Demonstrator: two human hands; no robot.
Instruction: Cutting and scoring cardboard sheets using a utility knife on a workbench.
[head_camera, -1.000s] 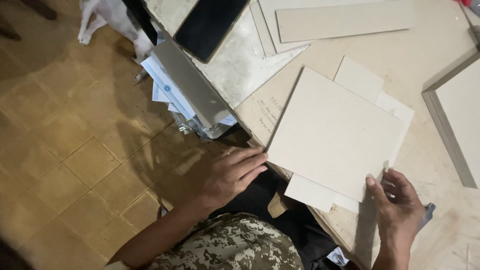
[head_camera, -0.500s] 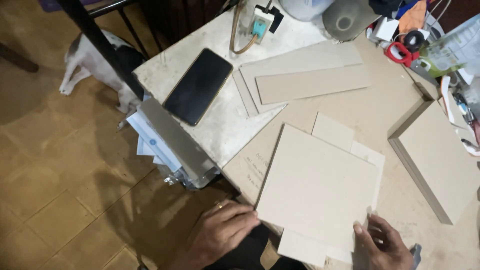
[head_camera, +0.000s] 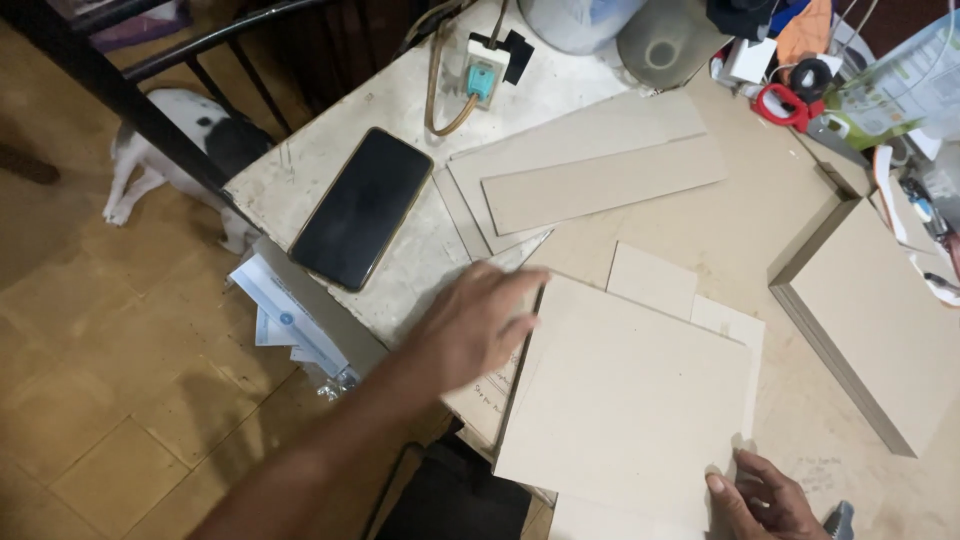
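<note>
The left hand (head_camera: 480, 325) lay flat, fingers (head_camera: 515, 290) spread and gripping nothing, their tips at the left edge of the top board (head_camera: 625, 390). The right hand (head_camera: 765, 500) pinched that board's lower right corner between thumb and fingers. The board sat near the front edge of the table (head_camera: 740, 215), on top of smaller sheets (head_camera: 655, 280) of the same pale stuff.

The board looked thin, stiff and light, with a smooth face that would likely slide over the sheets below. Its corners seemed the weak spots. The edges, held from two opposite sides, looked the best place to grip it.

Beyond the left hand lay a dark phone (head_camera: 362, 208) on a scuffed white slab (head_camera: 420, 255). Two long strips (head_camera: 600, 180) rested further back, near a socket block (head_camera: 482, 75) and its cord. A thick panel (head_camera: 880, 320) lay at the right, and clutter, with a red tape roll (head_camera: 780, 103), crowded the far right corner. Papers (head_camera: 285, 320) stuck out under the slab's left side. A spotted animal (head_camera: 165, 145) stood on the tiled floor (head_camera: 90, 370). The phone and strips stood closest in the way of any move backward.
</note>
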